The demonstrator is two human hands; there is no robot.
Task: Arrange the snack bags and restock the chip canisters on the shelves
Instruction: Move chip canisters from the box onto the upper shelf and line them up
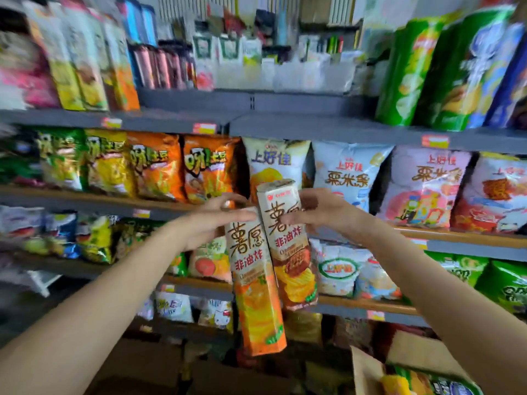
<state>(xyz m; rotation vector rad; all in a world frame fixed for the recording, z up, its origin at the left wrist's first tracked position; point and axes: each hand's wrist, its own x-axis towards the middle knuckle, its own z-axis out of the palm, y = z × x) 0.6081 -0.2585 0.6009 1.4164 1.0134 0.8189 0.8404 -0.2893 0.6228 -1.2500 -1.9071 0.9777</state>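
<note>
Shelves (313,129) of snack bags (350,175) fill the view, with green chip canisters (410,72) standing on the upper right tier. In front of them two tall chip boxes touch side by side, tilted. The left hand (211,223) grips the orange-bottomed box (253,286) near its top, fingers curled over it. The right hand (322,212) clasps the brown-bottomed box (288,246) at its upper part, fingers wrapped across the front.

orange chip box (258,283): tall, tilted, top leaning left, held up before shelves | brown chip box (288,246): tall, tilted, just right of it, sides touching, higher | snack bags (346,173): upright in rows on shelves (328,129)
</note>
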